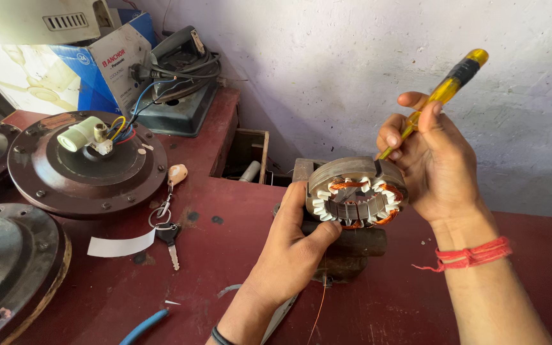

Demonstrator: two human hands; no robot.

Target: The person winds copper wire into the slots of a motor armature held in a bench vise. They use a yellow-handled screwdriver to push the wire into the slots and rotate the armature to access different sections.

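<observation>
Left hand (pixel 292 246) steadies copper-wound ring stator (pixel 356 193); right hand (pixel 430 156) grips yellow screwdriver (pixel 441 94).

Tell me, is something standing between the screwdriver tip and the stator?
Nothing visible. The right hand holds the screwdriver with its tip right at the rim of the stator, and no object lies between them. The left hand grips the stator from the front.

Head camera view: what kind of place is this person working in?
Probably a small fan or motor repair shop. The left hand steadies a copper-wound stator, the right hand holds a yellow screwdriver, and an opened fan motor housing sits on the red workbench.
</observation>
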